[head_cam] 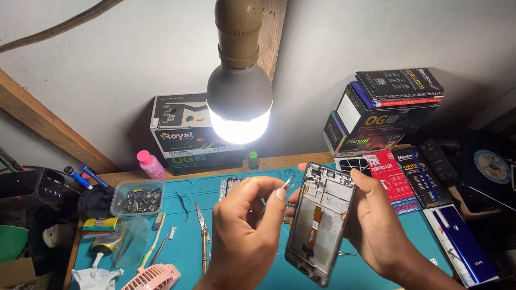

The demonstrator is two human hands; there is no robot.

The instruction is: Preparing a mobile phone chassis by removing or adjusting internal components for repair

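Observation:
My right hand (pixel 381 229) holds an opened phone frame (pixel 319 220) upright and tilted, its bare inside with an orange flex cable facing me. My left hand (pixel 244 231) is raised beside it, thumb and forefinger pinched on a small thin sliver (pixel 286 184) near the frame's upper left edge. Both hands hover above a teal work mat (pixel 181 245).
A lit bulb (pixel 239 105) hangs just above the hands. Tweezers (pixel 203 232), a toothbrush (pixel 152 240), a pink fan (pixel 148 283), a clear parts tub (pixel 137 198) and a pink bottle (pixel 150 164) lie left. Boxes stack at the back (pixel 180 130) and right (pixel 382 109).

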